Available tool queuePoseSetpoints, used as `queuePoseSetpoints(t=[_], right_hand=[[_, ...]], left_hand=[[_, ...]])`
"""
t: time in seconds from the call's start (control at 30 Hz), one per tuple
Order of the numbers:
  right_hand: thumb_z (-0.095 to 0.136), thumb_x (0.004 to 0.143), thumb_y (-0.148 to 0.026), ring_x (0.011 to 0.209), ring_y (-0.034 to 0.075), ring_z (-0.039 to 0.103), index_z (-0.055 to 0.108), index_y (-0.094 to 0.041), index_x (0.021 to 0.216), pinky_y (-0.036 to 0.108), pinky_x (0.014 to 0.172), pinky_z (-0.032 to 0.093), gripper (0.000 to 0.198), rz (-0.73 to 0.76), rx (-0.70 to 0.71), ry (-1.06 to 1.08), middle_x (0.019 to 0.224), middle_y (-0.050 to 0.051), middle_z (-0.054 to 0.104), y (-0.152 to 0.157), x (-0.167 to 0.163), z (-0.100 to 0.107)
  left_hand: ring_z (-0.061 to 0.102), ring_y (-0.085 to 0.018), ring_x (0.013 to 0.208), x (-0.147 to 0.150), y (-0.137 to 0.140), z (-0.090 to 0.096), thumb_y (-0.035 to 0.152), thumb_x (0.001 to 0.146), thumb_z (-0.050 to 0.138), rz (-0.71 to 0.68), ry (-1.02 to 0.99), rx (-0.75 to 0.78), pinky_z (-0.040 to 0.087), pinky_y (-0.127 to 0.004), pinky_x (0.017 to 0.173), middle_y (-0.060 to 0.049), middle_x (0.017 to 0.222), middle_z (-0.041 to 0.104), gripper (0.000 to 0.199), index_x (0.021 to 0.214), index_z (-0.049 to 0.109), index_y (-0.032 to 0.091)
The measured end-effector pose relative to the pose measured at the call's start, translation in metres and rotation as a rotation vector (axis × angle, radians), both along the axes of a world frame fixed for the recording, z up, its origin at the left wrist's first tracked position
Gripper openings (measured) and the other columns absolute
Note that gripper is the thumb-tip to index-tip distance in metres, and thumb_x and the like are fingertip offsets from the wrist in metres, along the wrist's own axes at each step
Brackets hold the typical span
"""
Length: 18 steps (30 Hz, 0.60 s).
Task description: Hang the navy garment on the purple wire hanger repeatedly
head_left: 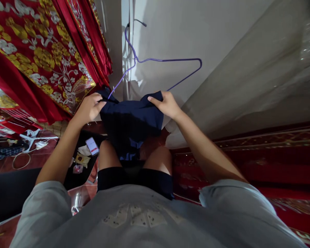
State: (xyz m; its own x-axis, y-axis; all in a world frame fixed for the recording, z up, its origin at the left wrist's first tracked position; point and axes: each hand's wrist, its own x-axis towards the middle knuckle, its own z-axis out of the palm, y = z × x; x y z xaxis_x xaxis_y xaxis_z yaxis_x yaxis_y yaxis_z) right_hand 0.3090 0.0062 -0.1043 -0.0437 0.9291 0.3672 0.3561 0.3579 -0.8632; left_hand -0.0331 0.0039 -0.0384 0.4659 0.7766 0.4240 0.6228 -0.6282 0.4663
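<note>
A dark navy garment [134, 113] hangs in front of me, its top edge stretched between my two hands. My left hand [91, 107] pinches the garment's upper left corner. At the upper right corner, my right hand [166, 104] grips the cloth with the thumb lying on top. A purple wire hanger [167, 60] rises behind the garment, its hook up by the white wall. The hanger's left arm runs down into the cloth beside my left hand, and its right end sticks out above my right hand. The hanger's lower part is hidden by the cloth.
Red fabric with gold and silver embroidery [45, 58] hangs at the left. A phone [92, 146] and small packets [82, 159] lie on a dark seat at the lower left. Translucent sheeting [248, 86] covers the right side, above red embroidered cloth [274, 168].
</note>
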Motion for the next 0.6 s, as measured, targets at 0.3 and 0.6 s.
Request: queuePoseSetpoints(t=[0.3,0.6], right_hand=[[0.07,0.089,-0.045,0.128,0.03,0.06,0.068,-0.026,0.121,0.051,0.114,0.045,0.038,-0.002,0.206,-0.159,0.128,0.008,0.07,-0.038,0.018,0.033],[0.072,0.086,-0.044,0.129,0.032,0.059,0.069,-0.027,0.113,0.053,0.111,0.044,0.032,-0.199,0.271,-0.187,0.119,0.01,0.073,-0.002,0.071,0.056]], left_hand=[[0.061,-0.017,0.068,0.047,0.023,0.021,0.018,0.095,0.047,-0.042,-0.139,-0.027,0.054,-0.035,0.08,-0.003,0.082,0.071,0.026,0.115,0.063,0.021],[0.059,-0.028,0.106,0.028,0.033,0.029,0.021,0.091,0.053,-0.01,-0.016,0.182,0.045,-0.048,0.107,-0.01,0.105,0.061,0.012,0.093,0.065,0.023]])
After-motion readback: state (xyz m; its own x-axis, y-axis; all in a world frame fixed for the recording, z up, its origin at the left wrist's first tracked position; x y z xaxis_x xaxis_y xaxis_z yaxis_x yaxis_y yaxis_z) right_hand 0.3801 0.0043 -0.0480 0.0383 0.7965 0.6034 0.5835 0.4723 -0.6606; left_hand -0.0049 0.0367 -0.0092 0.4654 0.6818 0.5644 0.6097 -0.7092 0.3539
